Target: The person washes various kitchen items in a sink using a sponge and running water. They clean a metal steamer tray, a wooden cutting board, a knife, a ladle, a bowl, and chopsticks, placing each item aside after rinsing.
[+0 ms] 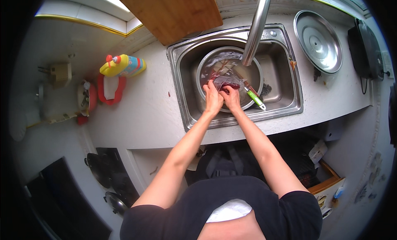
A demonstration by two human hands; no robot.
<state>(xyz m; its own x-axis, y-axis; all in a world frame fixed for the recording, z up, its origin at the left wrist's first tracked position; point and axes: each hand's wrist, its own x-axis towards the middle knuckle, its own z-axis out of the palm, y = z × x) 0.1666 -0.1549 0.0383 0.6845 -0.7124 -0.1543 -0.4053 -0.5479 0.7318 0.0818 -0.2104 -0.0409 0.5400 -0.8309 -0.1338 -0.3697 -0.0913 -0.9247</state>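
Observation:
My left hand (212,96) and my right hand (231,97) are close together over the near side of a round metal basin (260,71) of water. Both grip a dark red, wet, leafy-looking piece (228,82), which I cannot name for certain. Reddish stalks and pale pieces lie in the water beyond it. The basin stands in a stainless steel sink (276,85). A peeler with a green handle (256,99) leans over the basin's right near rim. The fingertips are partly hidden by the red piece.
Above the basin reaches a metal faucet (257,29). A wooden board (183,13) stands behind the sink. On the left is a yellow bottle (124,66) near a red-rimmed item (111,89); at the right are a round metal lid (319,43) and a black appliance (366,51).

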